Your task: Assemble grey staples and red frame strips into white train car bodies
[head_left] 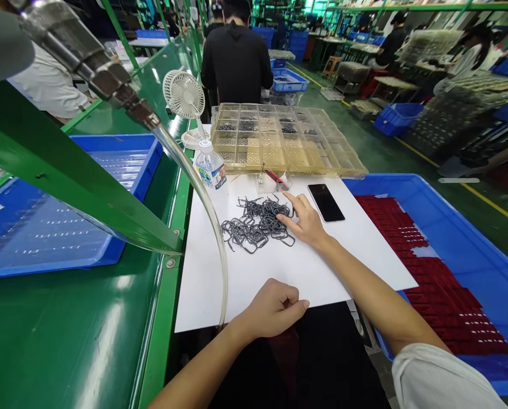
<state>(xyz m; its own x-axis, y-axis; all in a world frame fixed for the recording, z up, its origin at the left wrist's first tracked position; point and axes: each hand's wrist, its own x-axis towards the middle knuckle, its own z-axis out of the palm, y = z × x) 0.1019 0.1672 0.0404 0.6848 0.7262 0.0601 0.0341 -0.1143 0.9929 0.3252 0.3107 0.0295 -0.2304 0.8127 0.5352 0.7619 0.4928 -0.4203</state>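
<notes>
- Right hand (305, 220) reaches to the right side of a pile of dark grey loops (262, 221). Its grip is spread: forefinger and thumb point apart, thumb tip over the loops. Cannot tell whether it presses on any of them.
- Left hand (275, 309) lies at the near edge of the white desk (205, 278), nearer the body than the pile. Its grip is folded into a loose fist, thumb pointing right; the palm is hidden from me.
- The pile sits mid-desk, tangled, a few loops straying at its rim.
- Black phone (326, 203) lies flat, to the right of the right hand.
- Small clear tray (262, 183) just beyond the pile, with a red-and-black item (275, 177) in it.
- Behind that, a wide compartment box (288, 168); dark pieces (288, 129) gather in several of its far cells.
- Labelled bottle (211, 167) stands at the box's left corner, white fan (188, 95) behind it.
- Clear hose (223, 255) drops from a metal coupling (106, 76) across the desk's left side.
- Blue bin (453, 227) at right, holding dark red strips (441, 289).
- Left of the desk, a green belt (66, 329) carries a blue tray (148, 170).
- Farther off, a person in black (239, 62), back turned.
</notes>
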